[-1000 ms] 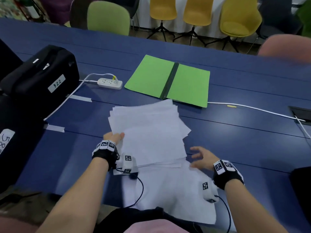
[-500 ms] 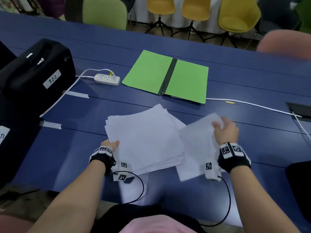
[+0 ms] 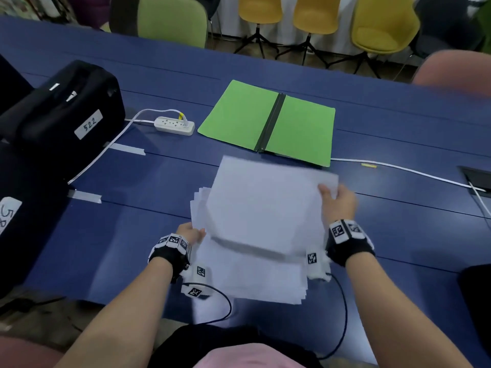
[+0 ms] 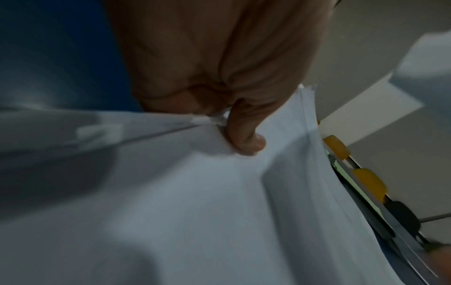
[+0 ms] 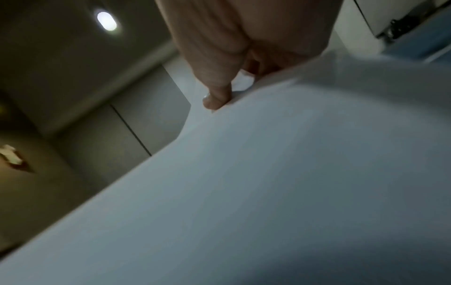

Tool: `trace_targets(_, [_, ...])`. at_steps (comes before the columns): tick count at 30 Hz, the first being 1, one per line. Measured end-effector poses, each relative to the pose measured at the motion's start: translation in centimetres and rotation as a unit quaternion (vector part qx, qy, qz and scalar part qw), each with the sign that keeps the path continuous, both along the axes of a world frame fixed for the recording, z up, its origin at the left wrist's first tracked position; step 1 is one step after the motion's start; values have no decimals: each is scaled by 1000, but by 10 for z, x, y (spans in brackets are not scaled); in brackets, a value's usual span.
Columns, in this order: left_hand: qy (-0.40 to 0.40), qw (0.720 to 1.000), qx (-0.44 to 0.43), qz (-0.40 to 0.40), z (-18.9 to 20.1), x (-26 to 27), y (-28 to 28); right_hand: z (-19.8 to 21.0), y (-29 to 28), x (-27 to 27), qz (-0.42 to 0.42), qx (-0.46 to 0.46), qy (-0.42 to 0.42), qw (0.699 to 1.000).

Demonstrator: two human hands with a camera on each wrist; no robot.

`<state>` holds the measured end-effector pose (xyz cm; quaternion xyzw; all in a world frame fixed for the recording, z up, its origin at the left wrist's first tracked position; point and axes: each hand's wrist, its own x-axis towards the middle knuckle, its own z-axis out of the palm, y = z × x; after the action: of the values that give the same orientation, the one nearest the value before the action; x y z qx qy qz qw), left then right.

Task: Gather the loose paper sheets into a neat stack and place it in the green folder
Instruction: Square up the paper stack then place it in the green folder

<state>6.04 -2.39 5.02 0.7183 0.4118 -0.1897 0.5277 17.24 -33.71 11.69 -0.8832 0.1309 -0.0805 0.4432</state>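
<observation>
left hand (image 3: pixel 191 233): pinching stack (image 3: pixel 249 277) at left edge
right hand (image 3: pixel 338 201): gripping top sheet (image 3: pixel 265 205) by right edge, above stack
green folder (image 3: pixel 268 123): open, beyond sheets

Meeting room: long blue table (image 3: pixel 372 123), coloured chairs (image 3: pixel 382 25)

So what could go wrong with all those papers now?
The pile is still fanned out, and the left hand pinches only one edge, so sheets might slip out. The top sheet, pinched by the right hand, could land crooked. The green folder is further back, so papers may spill on the way.
</observation>
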Motion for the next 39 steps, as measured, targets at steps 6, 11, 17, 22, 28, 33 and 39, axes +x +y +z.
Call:
trace_targets(6, [34,983,-174,39,-17,-8,10,-69,-8,-31,50,-58,222,972])
trace_targets(11, [-11,990,-122,-69,-1,-10,-7,-85,-9,-43,74,12,302,950])
trace_targets(17, [-51,995,-31,-78,-7,-10,-21,-85,-23,-48,42,36,296,954])
trace_targets(22, [-39,991,-29,-125,-2,-10,-22,-77,-37,-54,39,46,351,934])
trace_targets(28, [-151,972,-28,-181,48,24,-6,-67,-56,-48,62,172,332,925])
trace_targets(33, [-220,950,-51,-214,91,47,9,-41,-53,-39,140,330,251,899])
trace_targets(39, [-248,957,-49,-143,87,55,15,-41,-45,-42,174,313,281,891])
